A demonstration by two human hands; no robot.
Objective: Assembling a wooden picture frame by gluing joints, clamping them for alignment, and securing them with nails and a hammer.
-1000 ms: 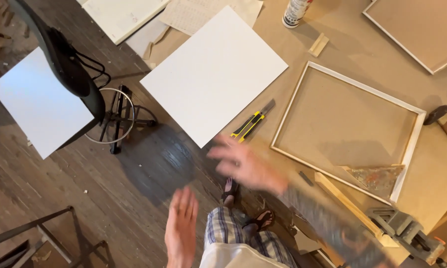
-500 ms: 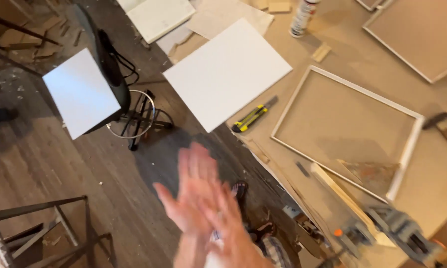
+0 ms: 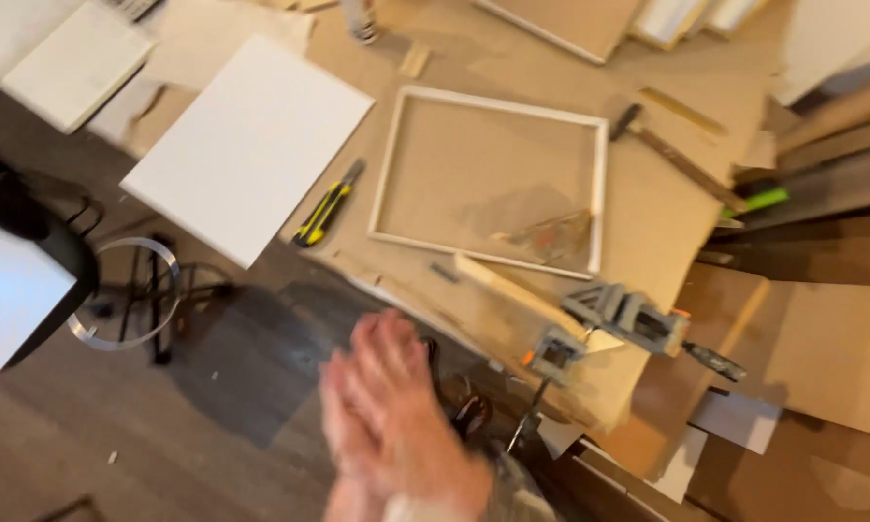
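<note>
Hands pressed flat together, left hand (image 3: 353,435) against right hand (image 3: 406,425), holding nothing, blurred, below workbench edge (image 3: 648,222). On bench: one white frame (image 3: 493,179), one white board (image 3: 251,145), one yellow-black utility knife (image 3: 327,205), one corner clamp (image 3: 614,319), one hammer (image 3: 672,155).

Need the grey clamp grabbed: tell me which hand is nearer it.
Right. Both sit below-left of the grey clamp, palms pressed together: the right hand on its side, the left hand beyond.

Blurred hands (image 3: 387,425) pressed palm to palm
</note>
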